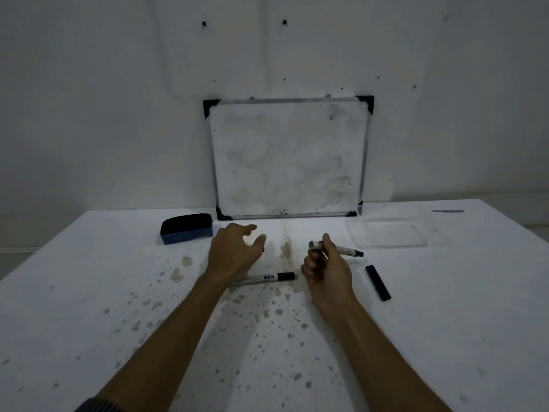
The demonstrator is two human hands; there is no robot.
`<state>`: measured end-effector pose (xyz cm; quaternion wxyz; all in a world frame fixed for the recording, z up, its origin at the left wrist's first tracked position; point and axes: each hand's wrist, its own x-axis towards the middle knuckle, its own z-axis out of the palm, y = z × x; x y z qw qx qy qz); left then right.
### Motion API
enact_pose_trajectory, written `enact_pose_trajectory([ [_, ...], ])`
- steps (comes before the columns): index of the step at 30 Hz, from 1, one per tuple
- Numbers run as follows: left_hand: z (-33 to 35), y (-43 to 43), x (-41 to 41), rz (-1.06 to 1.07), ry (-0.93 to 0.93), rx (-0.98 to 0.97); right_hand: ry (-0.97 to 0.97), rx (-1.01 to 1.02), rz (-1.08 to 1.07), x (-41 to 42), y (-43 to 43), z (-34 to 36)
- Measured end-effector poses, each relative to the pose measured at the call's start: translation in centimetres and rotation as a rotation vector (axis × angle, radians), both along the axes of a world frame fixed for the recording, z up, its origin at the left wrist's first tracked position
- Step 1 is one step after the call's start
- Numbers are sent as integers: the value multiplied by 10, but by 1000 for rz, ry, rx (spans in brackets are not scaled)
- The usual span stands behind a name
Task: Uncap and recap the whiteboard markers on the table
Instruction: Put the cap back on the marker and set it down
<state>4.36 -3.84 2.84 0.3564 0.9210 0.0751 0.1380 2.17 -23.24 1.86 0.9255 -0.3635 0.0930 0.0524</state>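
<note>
My right hand [325,267] grips a whiteboard marker [341,249] that lies almost level above the table, its dark tip end pointing right and its grey butt end left. A loose black cap [378,282] rests on the table to the right of that hand. A second marker [267,278], white barrel with a black cap on its right end, lies flat between my forearms, its left end hidden under my left wrist. My left hand [234,251] hovers above the table with fingers spread and nothing in it. A small dark object [263,249] peeks out just past its fingertips.
A small framed whiteboard [289,159] leans against the wall at the back of the stained white table [118,292]. A blue and black eraser [187,228] sits at the back left, a clear plastic tray [386,233] at the back right.
</note>
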Motion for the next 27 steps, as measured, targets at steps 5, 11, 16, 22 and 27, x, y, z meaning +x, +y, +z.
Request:
enact_pose_trajectory([
  [5, 16, -52, -49, -129, 11, -1264, -47, -58, 29, -10, 6, 12],
  [11, -2, -59, -64, -155, 75, -1784, -572, -991, 35, -51, 29, 5],
  [16, -10, -50, -64, -218, 105, -1883, -686, -1297, 148, -55, 43, -10],
  [22, -16, -51, -66, -321, 140, -1893, -779, -1403, 29, -58, 48, -15],
  [27, -15, -46, -63, -359, 189, -1925, -815, -1320, -83, -54, 42, -14],
])
